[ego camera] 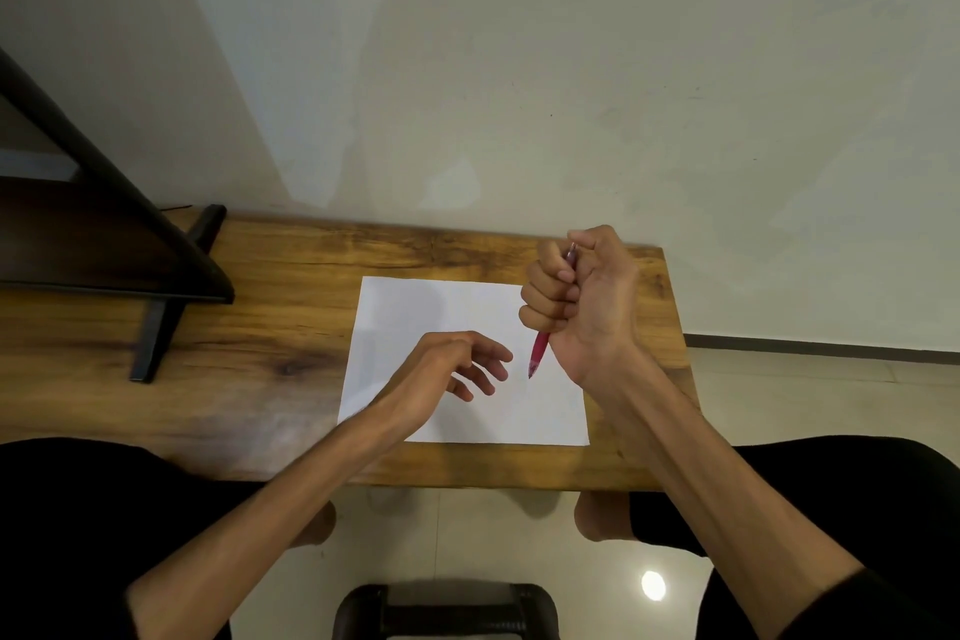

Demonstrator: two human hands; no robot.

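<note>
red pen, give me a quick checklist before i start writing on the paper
1. Hold on the red pen: the right hand is fisted round it. Ok.
2. Writing grip: a full fist, not a fingertip pinch. Not ok.
3. Tip: it points down over the paper; whether it is extended, cannot tell.
4. Sheet lying flat on the table: ok.
5. Sheet steadied: the left hand is relaxed over it, contact unclear. Cannot tell.

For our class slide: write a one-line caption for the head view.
Right hand fists a red pen over white paper on a wooden table; left hand relaxed open.
</note>
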